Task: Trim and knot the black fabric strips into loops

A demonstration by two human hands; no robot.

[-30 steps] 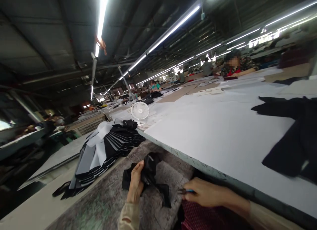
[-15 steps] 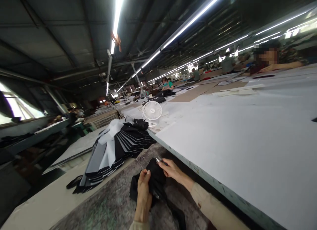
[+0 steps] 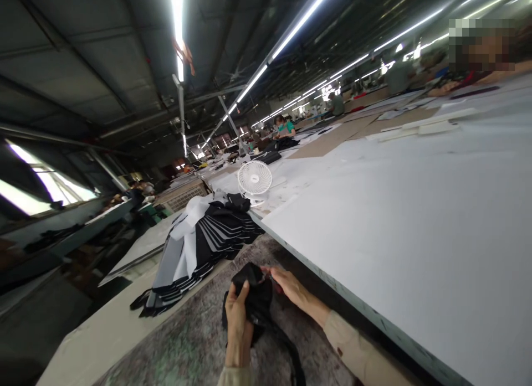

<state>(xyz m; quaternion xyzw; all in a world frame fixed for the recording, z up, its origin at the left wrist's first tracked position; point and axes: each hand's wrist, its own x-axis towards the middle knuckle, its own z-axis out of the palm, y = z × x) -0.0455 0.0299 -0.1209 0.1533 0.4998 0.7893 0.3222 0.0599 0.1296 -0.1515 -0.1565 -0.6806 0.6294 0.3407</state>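
My left hand point(image 3: 238, 314) is closed on a bunched piece of black fabric point(image 3: 249, 275), thumb on top. From the bundle a long black strip point(image 3: 291, 347) hangs down toward the bottom of the view. Close against the fabric's right side, my right hand point(image 3: 293, 289) is closed with its fingertips at the cloth. It grips a small metal hand tool that looks like thread snips; its silver tip showed earlier, but the fingers and cloth mostly hide it now. Both hands are above a mottled grey-brown surface point(image 3: 178, 347).
A fanned stack of black and grey fabric pieces point(image 3: 208, 236) lies ahead on the left. Behind it a white fan point(image 3: 255, 178) stands at the corner of a large white-covered table point(image 3: 394, 225), whose edge runs along my right arm. Other people sit farther back.
My right hand has turned and moved slightly right, and the silver tool tip has dropped from sight. The black bundle has shifted a little left in my left hand. The camera view has tilted.
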